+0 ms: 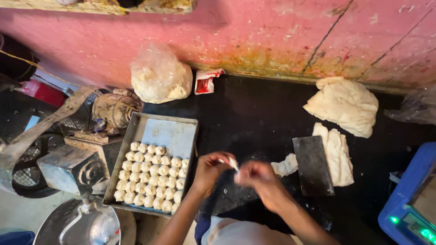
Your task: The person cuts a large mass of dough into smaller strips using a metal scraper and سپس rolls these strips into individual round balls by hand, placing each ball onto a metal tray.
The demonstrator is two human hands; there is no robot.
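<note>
Pinching a small dough piece (233,163) between both hands, left hand (210,171) and right hand (259,178) gripping it, I'm shaping evenly beside the tray (136,131) at my left.

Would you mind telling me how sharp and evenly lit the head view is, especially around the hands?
Head view: right hand and the dough piece are motion-blurred, left hand slightly; tray and dough balls are sharp; light is soft, the black counter dark; edges bow like a wide lens.
</note>
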